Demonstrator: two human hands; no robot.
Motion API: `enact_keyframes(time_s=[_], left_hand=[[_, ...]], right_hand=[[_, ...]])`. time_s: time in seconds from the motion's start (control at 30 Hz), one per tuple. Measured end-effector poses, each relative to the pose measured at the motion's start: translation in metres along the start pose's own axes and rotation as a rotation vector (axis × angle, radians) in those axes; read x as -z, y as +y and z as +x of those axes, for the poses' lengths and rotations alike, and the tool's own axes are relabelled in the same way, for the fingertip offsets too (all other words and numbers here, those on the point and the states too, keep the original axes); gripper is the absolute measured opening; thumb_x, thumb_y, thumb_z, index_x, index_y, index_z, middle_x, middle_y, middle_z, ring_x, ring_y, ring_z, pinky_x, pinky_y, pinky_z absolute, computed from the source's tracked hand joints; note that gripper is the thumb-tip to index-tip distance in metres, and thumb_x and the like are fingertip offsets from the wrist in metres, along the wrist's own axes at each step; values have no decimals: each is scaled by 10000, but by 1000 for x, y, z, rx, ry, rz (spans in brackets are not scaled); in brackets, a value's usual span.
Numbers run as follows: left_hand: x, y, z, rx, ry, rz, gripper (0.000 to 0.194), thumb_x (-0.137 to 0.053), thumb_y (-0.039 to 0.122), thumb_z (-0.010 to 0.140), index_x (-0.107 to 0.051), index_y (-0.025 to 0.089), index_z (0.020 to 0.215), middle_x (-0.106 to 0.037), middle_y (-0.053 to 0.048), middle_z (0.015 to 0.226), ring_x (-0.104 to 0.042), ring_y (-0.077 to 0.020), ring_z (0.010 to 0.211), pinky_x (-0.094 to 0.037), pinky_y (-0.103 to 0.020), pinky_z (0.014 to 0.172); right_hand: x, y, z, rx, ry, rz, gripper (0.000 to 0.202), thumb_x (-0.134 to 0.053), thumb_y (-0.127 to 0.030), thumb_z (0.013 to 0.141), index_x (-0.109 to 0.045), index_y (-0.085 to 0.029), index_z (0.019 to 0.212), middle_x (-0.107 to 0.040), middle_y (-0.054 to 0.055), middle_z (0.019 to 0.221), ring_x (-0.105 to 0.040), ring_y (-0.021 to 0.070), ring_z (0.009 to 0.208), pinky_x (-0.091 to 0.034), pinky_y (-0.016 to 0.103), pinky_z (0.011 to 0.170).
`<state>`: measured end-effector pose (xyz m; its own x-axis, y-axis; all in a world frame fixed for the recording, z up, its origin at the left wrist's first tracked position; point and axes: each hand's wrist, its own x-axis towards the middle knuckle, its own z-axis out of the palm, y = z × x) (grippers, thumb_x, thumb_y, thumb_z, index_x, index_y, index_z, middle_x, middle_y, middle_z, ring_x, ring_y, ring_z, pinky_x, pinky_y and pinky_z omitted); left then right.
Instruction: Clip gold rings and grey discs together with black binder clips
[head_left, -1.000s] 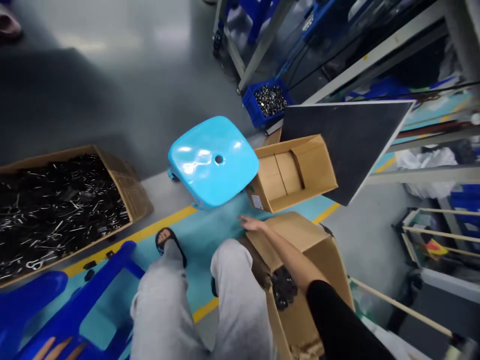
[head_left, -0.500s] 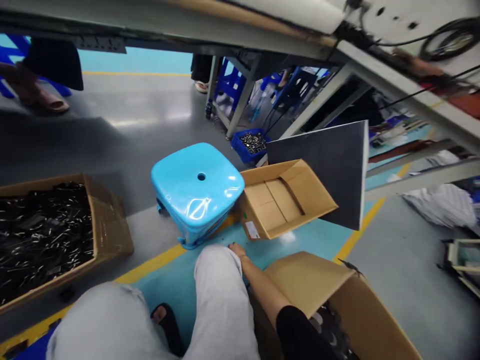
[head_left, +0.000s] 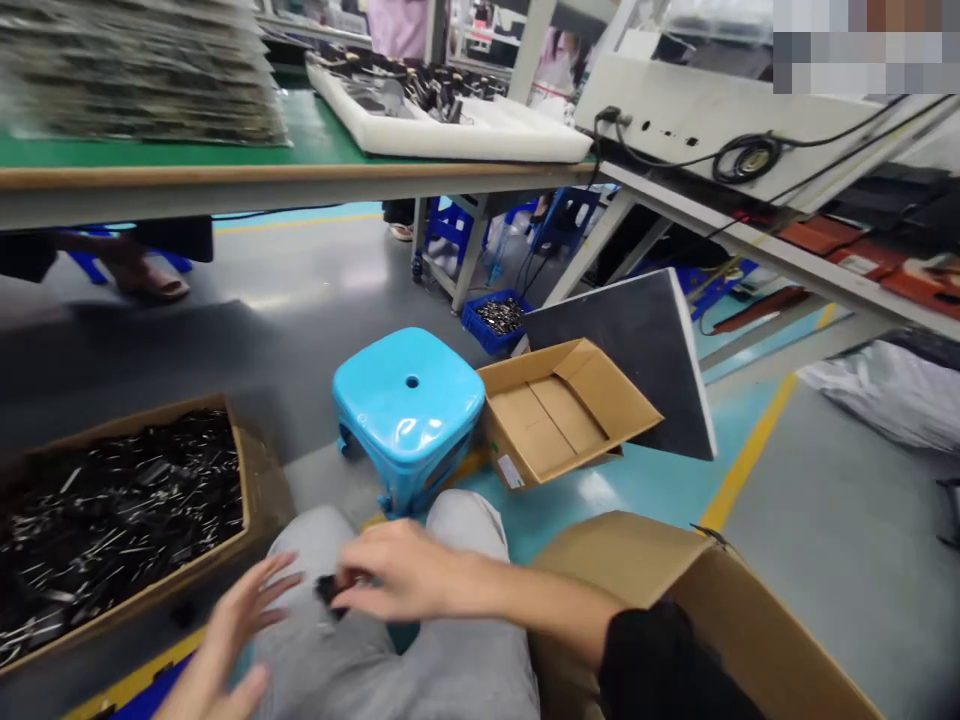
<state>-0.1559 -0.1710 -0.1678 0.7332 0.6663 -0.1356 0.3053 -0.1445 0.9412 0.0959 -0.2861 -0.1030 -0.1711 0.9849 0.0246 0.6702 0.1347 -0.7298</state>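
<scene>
My right hand reaches across my lap, its fingers closed on a small black part that is blurred. To its lower left, my left hand is raised above my knee with fingers spread and nothing in it. Beyond my knees stands a light blue stool with nothing on its seat. A cardboard box full of black and metallic parts lies at the left.
An open cardboard box sits right of the stool, before a dark panel. A taller box is at my right. A green workbench bears a white foam tray. A person's foot shows under it.
The view has tilted up, showing the benchtop. My right hand has moved from beside my knee to over my lap, holding the black part. My left hand has come into view.
</scene>
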Motion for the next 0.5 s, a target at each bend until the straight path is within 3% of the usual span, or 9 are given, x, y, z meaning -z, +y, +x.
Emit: enact_keyframes(time_s=[0.03,0.1,0.13,0.2,0.27,0.33,0.43,0.5], left_hand=[[1,6,0,-9,7,-17,630,-721,565,727,-579,482,1335,-701,-25,1279,-696,-361,1088,-625,-479,862],[5,14,2,-2,31,-28,385,-686,532,822,-665,300,1129,-742,-58,919,-716,-250,738,-622,-363,679],[10,15,5,8,69,-6,323,-662,533,850,-657,249,1003,-694,-29,761,-654,-194,592,-578,-304,580],[33,12,14,24,201,149,317,-620,531,885,-596,218,842,-619,9,665,-572,-140,519,-496,-245,524],[73,4,27,45,409,392,295,-574,512,920,-586,222,868,-638,-1,750,-616,-155,655,-503,-250,642],[118,-7,40,179,542,606,290,-546,503,944,-609,231,1023,-664,-16,807,-650,-187,734,-504,-281,726],[167,-25,61,358,494,903,527,-605,458,923,-524,221,1386,-670,-161,1186,-665,-316,1059,-498,-406,903],[182,-37,73,318,496,1065,665,-634,450,909,-429,254,1511,-466,-225,1487,-488,-405,1342,-406,-533,1051]], right_hand=[[-14,-12,24,81,57,62,139,-656,-333,963,-642,-199,931,-738,-1,942,-692,136,889,-493,199,806],[-40,-30,52,100,147,144,77,-626,-247,974,-659,-178,971,-748,18,961,-696,142,890,-509,212,827],[-48,-33,57,102,167,161,122,-615,-224,975,-665,-171,1072,-750,38,1033,-696,158,952,-518,233,870],[-49,-20,52,138,204,130,359,-616,-252,974,-586,-170,1321,-693,89,1263,-650,203,1146,-504,310,1003],[-34,16,45,130,359,-111,349,-542,-285,1006,-600,-173,1331,-656,137,1314,-603,267,1219,-474,433,1054],[-14,61,43,18,526,-424,316,-515,-295,1016,-656,-159,1265,-643,175,1309,-574,338,1251,-407,559,1088],[5,106,34,-214,606,-641,388,-470,-390,1026,-654,-153,1272,-516,202,1461,-445,413,1384,-272,678,1138],[6,115,24,-383,739,-606,550,-504,-511,982,-578,-130,1371,-357,246,1554,-330,464,1443,-252,700,1139]])
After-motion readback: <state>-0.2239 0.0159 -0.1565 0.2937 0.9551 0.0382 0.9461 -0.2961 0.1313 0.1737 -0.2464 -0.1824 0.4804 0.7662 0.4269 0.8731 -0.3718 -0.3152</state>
